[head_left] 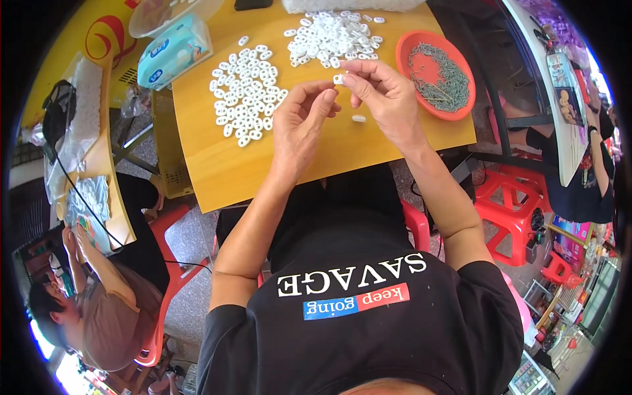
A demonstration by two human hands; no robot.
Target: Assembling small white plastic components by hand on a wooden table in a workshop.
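Between the thumb and fingers of my right hand point(390, 99) is a small white plastic piece point(338, 79), held above the table. Close beside it, my left hand point(301, 125) has its thumb and fingertips drawn together; whatever they may hold is too small to make out. A single white piece point(359, 118) lies on the wooden table point(217, 178) below my right hand. To the left spreads a group of white oval pieces with holes point(247, 92). A heaped pile of similar white pieces point(334, 36) lies just beyond my hands.
An orange-red bowl point(403, 52) with many thin grey metal pins or screws point(451, 85) stands at the right. A tissue pack point(174, 52) and a clear tub point(148, 23) sit at the far left. Red stools point(503, 204) are at the right; another person point(108, 316) sits at the left.
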